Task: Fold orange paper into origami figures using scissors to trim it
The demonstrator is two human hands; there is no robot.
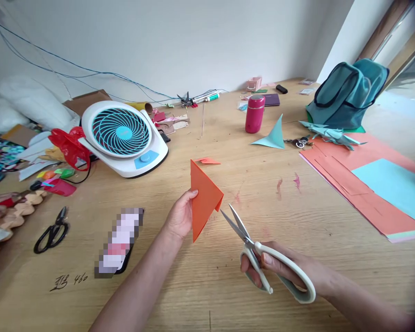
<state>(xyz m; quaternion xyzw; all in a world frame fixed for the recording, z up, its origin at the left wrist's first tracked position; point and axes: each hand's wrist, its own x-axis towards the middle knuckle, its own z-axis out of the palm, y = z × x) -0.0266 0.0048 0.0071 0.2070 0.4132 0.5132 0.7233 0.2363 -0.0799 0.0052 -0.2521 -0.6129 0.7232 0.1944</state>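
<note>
My left hand (182, 213) grips a folded triangle of orange paper (204, 196) by its left edge, thumb on the near face and the other fingers hidden behind it. The paper is held up off the table, with a small flap at its right corner. White-handled scissors (248, 240) are in my right hand (280, 265), fingers and thumb through the loops. Their blades are parted and point up and left, the tips just short of the paper's right corner. Behind the triangle lies a small orange paper scrap (209, 161).
A white fan (124, 138) stands back left, a pink flask (255, 114) and a folded teal paper (273, 136) back right. Orange and blue sheets (359, 184) lie right, near a teal bag (346, 99). Black scissors (53, 230) and a phone (122, 240) lie left.
</note>
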